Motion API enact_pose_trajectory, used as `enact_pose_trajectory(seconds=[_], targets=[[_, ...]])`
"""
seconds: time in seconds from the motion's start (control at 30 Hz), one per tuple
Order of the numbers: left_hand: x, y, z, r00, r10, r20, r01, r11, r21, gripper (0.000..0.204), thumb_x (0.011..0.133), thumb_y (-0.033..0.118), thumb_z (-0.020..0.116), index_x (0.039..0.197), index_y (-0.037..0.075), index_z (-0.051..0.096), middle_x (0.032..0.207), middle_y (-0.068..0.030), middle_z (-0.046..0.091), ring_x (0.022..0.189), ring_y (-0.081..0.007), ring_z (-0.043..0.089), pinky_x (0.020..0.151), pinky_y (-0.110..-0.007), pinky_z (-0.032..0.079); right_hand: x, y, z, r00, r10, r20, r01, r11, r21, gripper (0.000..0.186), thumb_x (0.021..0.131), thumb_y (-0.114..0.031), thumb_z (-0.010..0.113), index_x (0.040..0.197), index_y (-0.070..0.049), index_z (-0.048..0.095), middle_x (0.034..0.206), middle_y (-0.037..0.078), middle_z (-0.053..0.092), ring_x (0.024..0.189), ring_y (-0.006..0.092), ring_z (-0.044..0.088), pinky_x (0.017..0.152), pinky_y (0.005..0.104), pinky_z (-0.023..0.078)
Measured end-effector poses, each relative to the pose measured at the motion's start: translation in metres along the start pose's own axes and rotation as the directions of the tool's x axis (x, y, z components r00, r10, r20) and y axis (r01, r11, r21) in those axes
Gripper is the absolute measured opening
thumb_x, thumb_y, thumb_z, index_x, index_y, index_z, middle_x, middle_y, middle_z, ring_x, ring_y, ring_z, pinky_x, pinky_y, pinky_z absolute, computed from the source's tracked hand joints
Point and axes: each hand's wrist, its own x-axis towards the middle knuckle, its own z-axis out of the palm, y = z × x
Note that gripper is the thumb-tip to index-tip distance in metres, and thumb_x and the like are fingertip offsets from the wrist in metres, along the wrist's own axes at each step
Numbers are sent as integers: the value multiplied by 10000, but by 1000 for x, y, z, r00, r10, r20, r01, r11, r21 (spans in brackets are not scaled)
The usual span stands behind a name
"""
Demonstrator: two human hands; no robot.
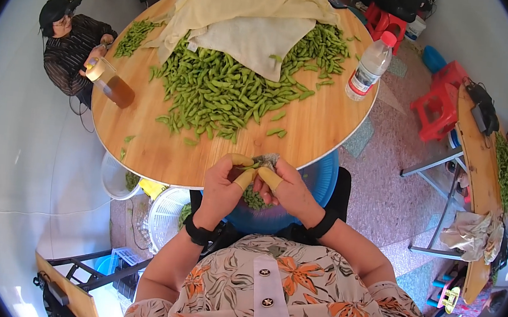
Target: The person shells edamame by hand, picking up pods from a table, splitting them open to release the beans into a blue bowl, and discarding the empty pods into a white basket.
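Observation:
My left hand [224, 186] and my right hand [289, 192], with yellow covers on several fingertips, are closed together on a green pod [252, 166] just beyond the table's near edge. A speckled grey wrap shows on a right finger. Below them is a blue basin [320, 175] with green beans [254, 199] inside, partly hidden by my hands. The round wooden table [125, 145] bears a large heap of green pods [217, 93], partly covered by pale cloths [246, 0].
A pitcher [110, 84] and plastic bottle [368, 68] stand on the table. A person [71, 46] is at the left. White colanders [165, 211] sit below the table's left. Red stools [432, 112] and a long bench table [469, 169] with greens are at the right.

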Motion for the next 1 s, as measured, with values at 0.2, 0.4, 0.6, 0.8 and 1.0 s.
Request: enact_pose_trajectory(seconds=[0.2,0.4,0.6,0.8,1.0], targets=[[-11,16,8,988,151,32,-153,928,339,165,918,6,531,1073,-14,582,864,-64,659,791,-99,615,684,-234,484,-4,2,-8,1000,28,7,-29,999,38,155,999,-176,453,1024,-33,508,802,46,601,532,78,542,435,198,374],[-8,6,7,999,30,30,-33,992,119,262,960,52,467,1189,15,589,802,-21,602,684,-67,509,612,-207,422,-14,-7,-5,999,49,14,-50,998,34,153,994,-178,463,1040,-36,495,806,56,603,532,93,566,428,202,378],[-5,11,5,992,17,122,-43,974,220,311,965,48,464,1252,45,585,788,10,568,664,-57,469,594,-191,394,-16,-4,-8,999,39,15,-41,996,76,161,993,-193,465,1067,-54,499,787,32,579,527,76,517,446,195,365],[-8,17,7,926,304,224,-375,812,448,315,969,77,459,1256,48,584,770,-12,577,633,-79,491,561,-206,397,-23,-12,-19,991,86,99,-103,979,178,153,990,-177,461,1099,-70,478,728,29,555,465,62,432,397,194,319],[-14,4,-2,859,-342,381,506,676,-536,326,979,169,487,1279,51,535,749,-29,557,581,-79,444,522,-213,366,-17,-1,-25,910,231,345,-382,789,481,156,973,-157,480,1108,-79,482,695,36,564,389,72,397,346,196,295]])
